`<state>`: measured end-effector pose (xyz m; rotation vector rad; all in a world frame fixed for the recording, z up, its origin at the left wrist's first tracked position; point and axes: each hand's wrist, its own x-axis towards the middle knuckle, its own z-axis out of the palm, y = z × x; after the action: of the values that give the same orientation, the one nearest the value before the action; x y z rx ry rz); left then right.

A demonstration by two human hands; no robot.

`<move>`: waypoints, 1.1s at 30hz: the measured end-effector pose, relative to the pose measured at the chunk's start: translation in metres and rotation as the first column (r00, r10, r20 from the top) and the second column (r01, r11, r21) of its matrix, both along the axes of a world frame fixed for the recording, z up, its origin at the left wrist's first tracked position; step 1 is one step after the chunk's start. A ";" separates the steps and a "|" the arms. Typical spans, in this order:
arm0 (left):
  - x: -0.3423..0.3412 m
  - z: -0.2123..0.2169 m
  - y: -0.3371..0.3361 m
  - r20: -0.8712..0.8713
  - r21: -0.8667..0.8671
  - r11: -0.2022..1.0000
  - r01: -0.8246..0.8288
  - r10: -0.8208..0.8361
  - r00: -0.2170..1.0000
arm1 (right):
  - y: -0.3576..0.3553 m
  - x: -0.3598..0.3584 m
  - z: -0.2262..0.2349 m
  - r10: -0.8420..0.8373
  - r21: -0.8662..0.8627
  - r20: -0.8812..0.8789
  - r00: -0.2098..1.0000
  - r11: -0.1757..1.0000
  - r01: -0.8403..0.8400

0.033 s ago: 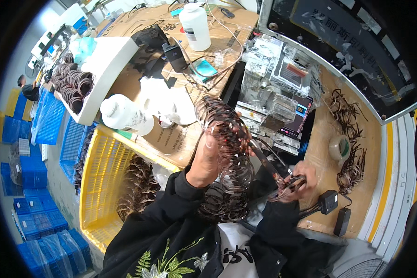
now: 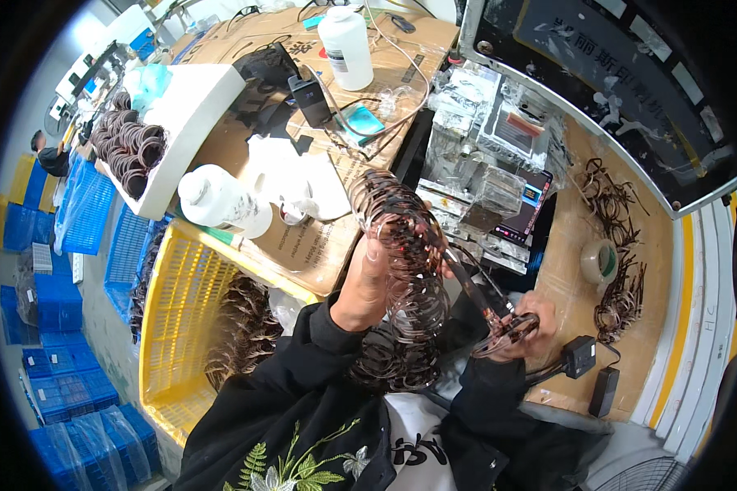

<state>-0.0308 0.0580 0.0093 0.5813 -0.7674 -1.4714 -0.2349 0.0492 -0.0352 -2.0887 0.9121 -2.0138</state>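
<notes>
My left hand (image 2: 362,286) is closed around a long stack of nested, glossy brown eyeglass frames (image 2: 416,286), held up in front of my chest. The stack's lower end hangs close to more dark frames (image 2: 397,360) by my lap. To the right, the fingers of my right hand (image 2: 539,323) are closed on a tortoiseshell eyeglass frame (image 2: 506,331). A long dark strip runs from it up to the stack's right side. Whether the strip is attached to the stack, I cannot tell.
At the left stand a yellow basket (image 2: 160,327) of brown frames and a white foam box (image 2: 196,106) with more. White bottles (image 2: 213,200) stand on the cardboard-covered table. A machine (image 2: 475,180) is ahead; tape (image 2: 599,262) and loose frame parts (image 2: 618,303) lie right.
The stack in my left hand has shifted slightly to the right. My right hand has moved very little, and both hands keep their hold.
</notes>
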 end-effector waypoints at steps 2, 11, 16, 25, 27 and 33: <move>-0.002 0.004 0.004 -0.027 0.060 0.997 0.049 -0.047 0.999 | 0.021 0.003 0.000 -0.154 0.072 -0.034 0.988 0.985 0.156; -0.006 0.009 0.011 -0.112 0.135 0.985 0.103 -0.088 0.990 | 0.044 0.006 0.018 -0.240 0.026 -0.177 0.955 0.968 0.248; -0.007 -0.001 0.010 0.192 -0.071 0.998 -0.002 0.016 0.981 | 0.046 0.028 0.039 -0.196 0.037 -0.289 0.937 0.976 0.215; -0.004 0.002 0.019 0.098 -0.102 0.994 0.048 -0.038 0.994 | 0.056 0.053 0.045 -0.145 0.247 -0.364 0.920 0.938 0.245; -0.001 0.006 0.026 0.086 -0.169 0.985 0.015 -0.001 0.996 | 0.060 0.059 0.046 -0.103 0.252 -0.416 0.903 0.941 0.224; 0.036 0.011 0.084 0.048 -0.058 0.959 -0.276 0.279 0.959 | 0.082 0.065 0.041 0.237 0.382 -0.574 0.783 0.924 0.000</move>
<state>0.0056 0.1419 0.0206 0.6657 -0.7318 -1.1780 -0.1699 0.1307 0.0062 -2.5123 1.0854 -0.9741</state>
